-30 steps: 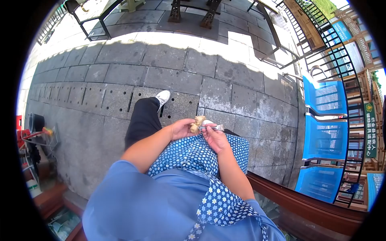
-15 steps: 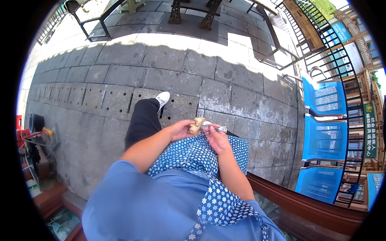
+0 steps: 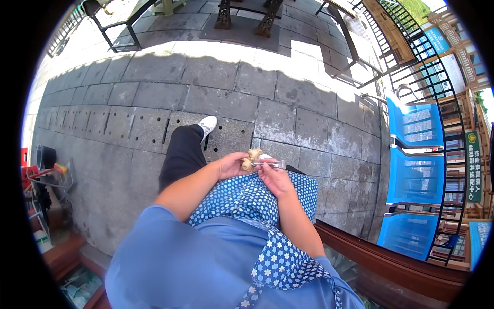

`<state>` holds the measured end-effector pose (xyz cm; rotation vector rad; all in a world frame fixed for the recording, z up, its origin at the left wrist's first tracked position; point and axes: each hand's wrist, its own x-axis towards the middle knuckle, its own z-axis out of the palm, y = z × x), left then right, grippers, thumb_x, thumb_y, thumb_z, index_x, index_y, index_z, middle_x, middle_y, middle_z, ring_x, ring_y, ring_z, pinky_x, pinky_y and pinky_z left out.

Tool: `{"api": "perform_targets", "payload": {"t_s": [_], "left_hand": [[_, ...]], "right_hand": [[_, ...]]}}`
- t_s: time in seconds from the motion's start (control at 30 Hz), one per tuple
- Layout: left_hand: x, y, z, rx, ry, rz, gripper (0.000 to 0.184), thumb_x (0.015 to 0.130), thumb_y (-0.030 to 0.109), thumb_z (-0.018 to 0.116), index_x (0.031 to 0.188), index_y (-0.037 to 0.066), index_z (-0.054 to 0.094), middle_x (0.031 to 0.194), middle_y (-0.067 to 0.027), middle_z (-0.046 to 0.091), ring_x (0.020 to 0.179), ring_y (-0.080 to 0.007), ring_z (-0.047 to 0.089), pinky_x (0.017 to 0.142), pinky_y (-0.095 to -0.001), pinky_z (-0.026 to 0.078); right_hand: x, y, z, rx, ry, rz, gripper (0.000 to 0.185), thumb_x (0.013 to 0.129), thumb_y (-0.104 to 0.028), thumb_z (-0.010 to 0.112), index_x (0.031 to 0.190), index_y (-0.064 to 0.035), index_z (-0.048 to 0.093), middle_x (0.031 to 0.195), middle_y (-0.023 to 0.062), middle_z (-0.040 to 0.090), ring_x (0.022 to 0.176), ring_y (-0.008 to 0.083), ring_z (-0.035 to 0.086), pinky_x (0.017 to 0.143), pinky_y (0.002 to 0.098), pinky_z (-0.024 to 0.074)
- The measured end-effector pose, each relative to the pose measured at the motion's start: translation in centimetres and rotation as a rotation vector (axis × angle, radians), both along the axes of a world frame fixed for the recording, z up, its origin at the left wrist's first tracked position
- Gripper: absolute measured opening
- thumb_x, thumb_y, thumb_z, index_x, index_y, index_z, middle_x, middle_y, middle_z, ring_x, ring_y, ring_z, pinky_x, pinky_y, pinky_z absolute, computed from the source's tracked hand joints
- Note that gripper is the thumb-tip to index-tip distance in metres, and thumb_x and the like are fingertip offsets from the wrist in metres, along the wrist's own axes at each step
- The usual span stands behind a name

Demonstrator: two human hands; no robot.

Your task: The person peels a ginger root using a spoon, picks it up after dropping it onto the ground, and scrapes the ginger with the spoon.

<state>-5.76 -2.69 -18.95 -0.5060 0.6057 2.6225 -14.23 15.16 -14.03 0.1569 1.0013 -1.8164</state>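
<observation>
My left hand (image 3: 232,165) is closed around a pale brown, knobbly piece that looks like ginger root (image 3: 249,164), above my lap. Pinched in my right hand (image 3: 276,180) is a small silvery metal tool (image 3: 278,165); its exact kind is too small to make out. The tool's thin end reaches left to the ginger's right side and appears to touch it. Below both hands spreads a blue apron (image 3: 231,198) with a white flower pattern.
Grey paving slabs (image 3: 216,100) lie before me, with my white shoe (image 3: 208,124) on them. Blue metal seats (image 3: 416,176) line the right side by a black railing. At the left stands a red-and-metal frame (image 3: 51,172). Dark table legs (image 3: 268,23) stand ahead.
The metal tool has moved slightly left, so its thin end now lies against the ginger. My right fingers shifted left with it. My left hand stays nearly in place, holding the ginger.
</observation>
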Motion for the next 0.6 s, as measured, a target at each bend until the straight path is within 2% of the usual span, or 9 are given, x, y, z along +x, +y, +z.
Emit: {"api": "perform_targets", "payload": {"t_s": [0.07, 0.27, 0.47, 0.6], "left_hand": [[0.0, 0.0, -0.6, 0.002, -0.01, -0.001, 0.043, 0.086, 0.026, 0.045, 0.12, -0.001, 0.041, 0.113, -0.0145, 0.052, 0.102, -0.0243, 0.054, 0.092, -0.034, 0.042], [0.0, -0.1, 0.1, 0.018, 0.005, -0.006, 0.043, 0.086, 0.026, 0.045, 0.12, -0.001, 0.041, 0.113, -0.0148, 0.052, 0.101, -0.0244, 0.054, 0.091, -0.0334, 0.043], [0.0, 0.0, -0.3, 0.026, 0.005, 0.009, 0.044, 0.087, 0.026, 0.043, 0.121, -0.002, 0.039, 0.114, -0.0158, 0.051, 0.103, -0.0263, 0.054, 0.09, -0.0335, 0.043], [0.0, -0.2, 0.5, 0.05, 0.038, -0.011, 0.045, 0.087, 0.026, 0.042, 0.122, -0.002, 0.038, 0.115, -0.0158, 0.05, 0.103, -0.0253, 0.054, 0.09, -0.0334, 0.044]], "right_hand": [[0.3, -0.1, 0.0, 0.025, -0.031, 0.045, 0.017, 0.084, -0.005, 0.055, 0.1, -0.0009, 0.055, 0.102, 0.0091, 0.057, 0.087, 0.0153, 0.056, 0.076, 0.0241, 0.0469], [-0.2, 0.2, 0.3, -0.013, 0.043, -0.088, 0.018, 0.084, -0.006, 0.055, 0.101, 0.0001, 0.054, 0.099, 0.0091, 0.057, 0.087, 0.0151, 0.055, 0.076, 0.0237, 0.0464], [0.0, -0.1, 0.1, 0.003, 0.001, 0.0, 0.018, 0.084, -0.005, 0.054, 0.101, 0.001, 0.054, 0.1, 0.009, 0.056, 0.087, 0.0151, 0.055, 0.075, 0.0236, 0.0465], [-0.4, 0.3, 0.0, -0.032, 0.037, -0.102, 0.016, 0.085, -0.006, 0.053, 0.1, -0.0009, 0.054, 0.101, 0.0094, 0.056, 0.086, 0.0148, 0.056, 0.074, 0.0231, 0.0467]]}}
